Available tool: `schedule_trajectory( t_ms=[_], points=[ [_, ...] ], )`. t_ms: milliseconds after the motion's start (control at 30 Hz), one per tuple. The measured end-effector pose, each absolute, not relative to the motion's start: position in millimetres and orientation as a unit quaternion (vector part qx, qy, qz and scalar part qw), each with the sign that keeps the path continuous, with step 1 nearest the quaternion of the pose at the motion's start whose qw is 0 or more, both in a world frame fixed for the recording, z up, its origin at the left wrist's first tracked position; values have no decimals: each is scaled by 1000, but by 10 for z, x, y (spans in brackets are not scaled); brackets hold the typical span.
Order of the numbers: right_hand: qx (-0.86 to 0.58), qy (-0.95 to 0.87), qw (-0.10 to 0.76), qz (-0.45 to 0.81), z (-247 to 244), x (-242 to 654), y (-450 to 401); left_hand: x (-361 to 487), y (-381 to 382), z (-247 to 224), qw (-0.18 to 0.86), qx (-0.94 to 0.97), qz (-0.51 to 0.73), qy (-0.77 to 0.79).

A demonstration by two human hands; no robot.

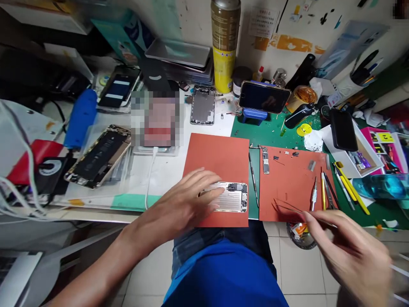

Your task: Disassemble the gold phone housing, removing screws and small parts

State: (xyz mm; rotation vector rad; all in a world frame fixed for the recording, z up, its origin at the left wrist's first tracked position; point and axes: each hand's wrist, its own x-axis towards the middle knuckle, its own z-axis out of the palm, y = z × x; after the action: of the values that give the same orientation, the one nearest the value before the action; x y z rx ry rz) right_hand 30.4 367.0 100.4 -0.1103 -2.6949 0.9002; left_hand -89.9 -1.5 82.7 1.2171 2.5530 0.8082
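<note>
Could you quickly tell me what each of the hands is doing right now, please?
Left hand: open, fingers flat on the opened phone housing on the red mat.
Right hand: closed on tweezers, tips over the right mat.

Opened phone housing (230, 197), silver, lying flat, inside face up, long side across the frame, low centre. It sits on the near edge of my left red mat (217, 160). Small dark parts cluster at its right end. Tweezers (289, 206), thin and dark, tips pointing left over the right red mat (290, 179), lower right.
</note>
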Motion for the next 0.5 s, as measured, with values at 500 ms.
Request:
schedule_trajectory(
  t_ms=[500],
  points=[
    [168,-828,164,509,532,-140,2767,-1235,263,482,24,464,367,806]
  ],
)
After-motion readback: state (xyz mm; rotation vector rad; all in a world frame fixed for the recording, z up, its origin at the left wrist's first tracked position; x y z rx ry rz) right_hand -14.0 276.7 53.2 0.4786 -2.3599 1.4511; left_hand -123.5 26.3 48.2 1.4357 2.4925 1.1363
